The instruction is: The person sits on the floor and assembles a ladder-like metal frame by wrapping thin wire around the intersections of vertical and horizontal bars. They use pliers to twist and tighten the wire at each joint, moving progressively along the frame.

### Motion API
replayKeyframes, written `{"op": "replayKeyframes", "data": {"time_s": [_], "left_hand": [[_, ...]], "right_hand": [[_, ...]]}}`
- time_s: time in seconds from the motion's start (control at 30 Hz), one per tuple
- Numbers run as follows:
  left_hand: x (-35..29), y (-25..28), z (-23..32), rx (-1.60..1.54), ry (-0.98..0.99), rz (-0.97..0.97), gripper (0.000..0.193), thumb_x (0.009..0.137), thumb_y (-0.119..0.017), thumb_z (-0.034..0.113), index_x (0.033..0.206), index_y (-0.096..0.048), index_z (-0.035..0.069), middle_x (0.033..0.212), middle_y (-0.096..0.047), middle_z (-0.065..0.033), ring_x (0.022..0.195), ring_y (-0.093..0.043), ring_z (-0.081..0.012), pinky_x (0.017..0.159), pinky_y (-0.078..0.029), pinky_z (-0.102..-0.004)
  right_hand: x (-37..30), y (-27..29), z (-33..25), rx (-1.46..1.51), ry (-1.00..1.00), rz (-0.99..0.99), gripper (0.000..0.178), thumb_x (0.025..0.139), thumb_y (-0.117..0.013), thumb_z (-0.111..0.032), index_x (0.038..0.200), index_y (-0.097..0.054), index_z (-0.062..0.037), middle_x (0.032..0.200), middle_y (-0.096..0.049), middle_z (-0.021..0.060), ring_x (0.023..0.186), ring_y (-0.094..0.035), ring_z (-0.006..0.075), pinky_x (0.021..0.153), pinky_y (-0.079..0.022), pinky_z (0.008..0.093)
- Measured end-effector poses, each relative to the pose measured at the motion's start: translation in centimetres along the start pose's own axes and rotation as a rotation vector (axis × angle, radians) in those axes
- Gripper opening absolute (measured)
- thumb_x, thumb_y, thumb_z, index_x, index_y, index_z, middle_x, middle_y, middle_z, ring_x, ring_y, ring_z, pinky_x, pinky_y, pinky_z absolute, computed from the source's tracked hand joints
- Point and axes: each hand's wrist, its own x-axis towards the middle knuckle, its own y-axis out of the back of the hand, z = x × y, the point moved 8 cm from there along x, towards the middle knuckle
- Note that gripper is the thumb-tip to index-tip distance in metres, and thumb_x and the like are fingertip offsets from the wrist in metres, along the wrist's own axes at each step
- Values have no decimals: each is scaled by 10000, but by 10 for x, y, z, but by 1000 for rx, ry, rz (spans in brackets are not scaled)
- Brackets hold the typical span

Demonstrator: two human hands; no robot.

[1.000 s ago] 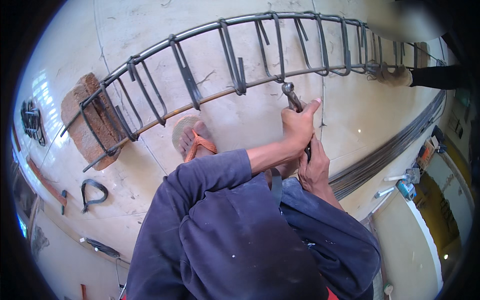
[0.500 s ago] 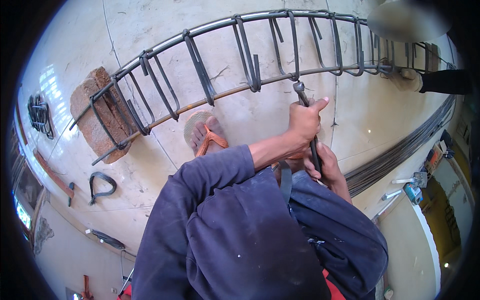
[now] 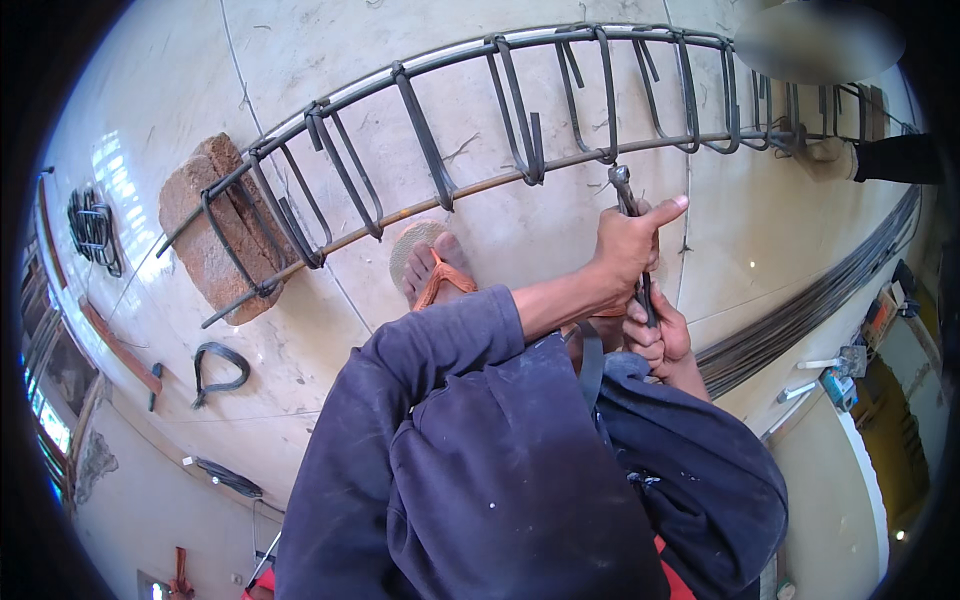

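Dark metal pincers point(image 3: 627, 196) point away from me, their head just below the near bar of a rebar cage point(image 3: 480, 190), close to a stirrup's bottom bend. Whether the jaws touch the bar or grip a wire, I cannot tell. My left hand point(image 3: 627, 243) is closed round the pincers behind the head, its thumb stretched to the right. Nearer to me, my right hand point(image 3: 662, 332) is wrapped round the handle end. The cage runs in a long curve across the view, with several bent stirrups along its bars.
Rough brown blocks point(image 3: 213, 245) prop the cage's left end. A bundle of long rods point(image 3: 800, 300) lies to the right. Coiled wire point(image 3: 222, 372) and a stack of bent stirrups point(image 3: 92, 230) lie on the left floor. Another person's foot point(image 3: 830, 160) stands by the cage at right.
The view has shifted slightly, so the cage and floor sit further right. My right hand has moved up along the pincers, closer to my left hand. Both hands keep their hold.
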Motion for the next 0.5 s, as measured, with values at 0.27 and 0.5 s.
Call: {"op": "replayKeyframes", "data": {"time_s": [0.27,0.5], "left_hand": [[14,14,9,226,-336,363,434,814,-738,254,516,-456,113,485,-450,19,387,-395,-104,387,-289,-297],[-9,20,19,317,-145,264,357,789,-755,283,610,-519,83,597,-542,-19,557,-537,-116,530,-440,-302]], "right_hand": [[-27,-32,-52,-1602,700,880,384,959,-528,-237,1202,-548,60,885,-651,220,748,-648,274,693,-513,385],[-11,11,-22,-713,287,463,410,1002,-394,-420,1097,-524,-42,702,-517,104,502,-427,142,470,-331,280]]}}
